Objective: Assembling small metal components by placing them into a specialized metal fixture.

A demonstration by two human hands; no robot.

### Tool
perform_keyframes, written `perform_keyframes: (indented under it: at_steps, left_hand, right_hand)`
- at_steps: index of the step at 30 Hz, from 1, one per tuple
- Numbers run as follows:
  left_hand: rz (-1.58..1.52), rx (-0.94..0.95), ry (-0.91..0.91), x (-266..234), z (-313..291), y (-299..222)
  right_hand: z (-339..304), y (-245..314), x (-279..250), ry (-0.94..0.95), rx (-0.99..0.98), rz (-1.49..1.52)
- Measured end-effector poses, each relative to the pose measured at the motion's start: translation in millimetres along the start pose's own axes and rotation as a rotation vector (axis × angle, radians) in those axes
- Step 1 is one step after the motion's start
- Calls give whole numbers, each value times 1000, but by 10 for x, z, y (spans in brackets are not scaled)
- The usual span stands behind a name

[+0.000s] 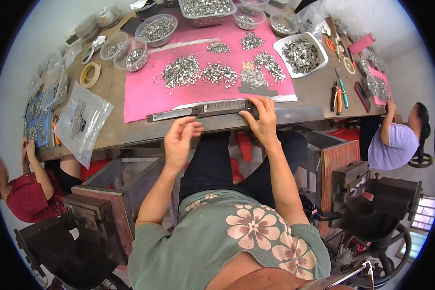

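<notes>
"Strip (217,107) of dark metal: where do you have it?"

"Lengthwise along the near edge of your desk (117,133), by the border of the pink mat (140,104). Your right fingers (264,104) grip its right end, thumb on the near side, probably to keep it steady."

"And your left fingers (193,129)?"

"Half-curled near the strip's left part, and blurred; I can't tell whether they hold a small piece. Heaps of silvery pieces (181,71) lie on the mat beyond, likely for easy reach."

"What can't you make out?"

"Whatever your right fingers cover, and the pieces' exact shapes. Farther out, pieces hide the floor of the white dish (288,64); the view's dark rim cuts off the worker in red (29,195) at your left."
</notes>
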State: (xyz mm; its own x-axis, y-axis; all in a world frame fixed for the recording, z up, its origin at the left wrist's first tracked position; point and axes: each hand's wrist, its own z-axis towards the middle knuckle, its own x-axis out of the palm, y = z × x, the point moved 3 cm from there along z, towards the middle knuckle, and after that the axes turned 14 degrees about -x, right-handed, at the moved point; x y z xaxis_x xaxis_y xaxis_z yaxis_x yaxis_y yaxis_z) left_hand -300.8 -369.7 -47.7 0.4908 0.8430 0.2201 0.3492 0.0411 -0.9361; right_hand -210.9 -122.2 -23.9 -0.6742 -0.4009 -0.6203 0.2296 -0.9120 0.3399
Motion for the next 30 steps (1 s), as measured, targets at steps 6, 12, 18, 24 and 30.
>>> perform_keyframes:
  at_steps: [6,12,18,24,30]
  left_hand:
    - [893,722,-278,421,273,-274]
    - [998,698,-335,419,394,-151]
    - [939,713,-354,438,434,-134]
    - [980,713,-350,433,392,-137]
    - [995,729,-359,438,370,-126]
  right_hand:
    - [65,-36,-81,59,-4,52]
    - [308,-84,-40,230,-299,-107]
    - [463,-119,-75,291,-581,-128]
    - [1049,-705,-684,-75,-476,-340]
    - [726,-1343,-879,41,-87,-519]
